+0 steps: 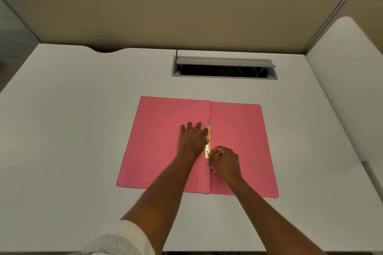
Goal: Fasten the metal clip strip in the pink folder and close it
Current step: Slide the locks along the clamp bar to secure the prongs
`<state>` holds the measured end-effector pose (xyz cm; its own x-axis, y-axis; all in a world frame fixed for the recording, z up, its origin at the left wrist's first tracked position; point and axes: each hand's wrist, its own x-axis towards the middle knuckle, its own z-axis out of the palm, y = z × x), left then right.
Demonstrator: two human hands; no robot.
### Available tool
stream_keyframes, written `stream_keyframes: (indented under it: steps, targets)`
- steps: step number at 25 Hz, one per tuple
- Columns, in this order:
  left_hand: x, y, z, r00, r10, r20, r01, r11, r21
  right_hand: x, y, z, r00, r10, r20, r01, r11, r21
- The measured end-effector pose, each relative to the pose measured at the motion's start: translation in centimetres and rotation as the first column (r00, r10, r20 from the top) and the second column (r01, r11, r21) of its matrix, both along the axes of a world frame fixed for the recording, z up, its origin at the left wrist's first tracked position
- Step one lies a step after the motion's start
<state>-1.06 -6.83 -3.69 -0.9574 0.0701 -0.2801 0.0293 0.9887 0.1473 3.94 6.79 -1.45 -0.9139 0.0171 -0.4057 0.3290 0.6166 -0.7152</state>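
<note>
**Listener:** Where is the folder, and which way does the clip run?

**Operator:** I see the pink folder lying open and flat on a white desk, both covers spread left and right. The metal clip strip lies along the centre fold, on the right cover's inner edge. Its long axis runs near to far, in line with the spine.

**Listener:** And the hands?

**Operator:** The left hand rests palm down on the left cover, fingers spread and released, its thumb side touching the strip's middle. It pins rather than grips. The right hand sits at the strip's near end, fingers curled in a pinch around what looks like a thin prong; I cannot tell exactly what it holds. Another thin prong stands up at the strip's far end.

**Listener:** What does the next move turn on?

**Operator:** My judgement: the near end lies just left of the right fingertips, so that hand is placed to fold the prong along the strip's length. The folder stays open until then.
</note>
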Motion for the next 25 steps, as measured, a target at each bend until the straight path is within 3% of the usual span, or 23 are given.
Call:
stream_keyframes:
  steps: [2, 6, 12, 25]
  targets:
    - [-0.1, 0.0, 0.1, 1.000, -0.005, 0.014, 0.005, 1.000, -0.005, 1.1, 0.0, -0.5, 0.991, 0.046, -0.123, -0.040, 0.998, 0.045]
    - [-0.4, 0.0, 0.2, 0.998, -0.022, 0.054, 0.022, 1.000, 0.006, 1.7, -0.5, -1.0, 0.970, 0.100, -0.220, -0.072, 0.989, 0.129]
    - [-0.8, -0.2, 0.6, 0.993, -0.031, 0.110, 0.029, 0.999, 0.022, 2.2, -0.5, -1.4, 0.946, 0.159, -0.281, -0.102, 0.973, 0.208]
    - [-1.2, -0.6, 1.3, 0.983, -0.090, 0.158, 0.094, 0.995, -0.021, 1.9, 0.0, -1.7, 0.931, 0.189, -0.313, -0.127, 0.969, 0.211]
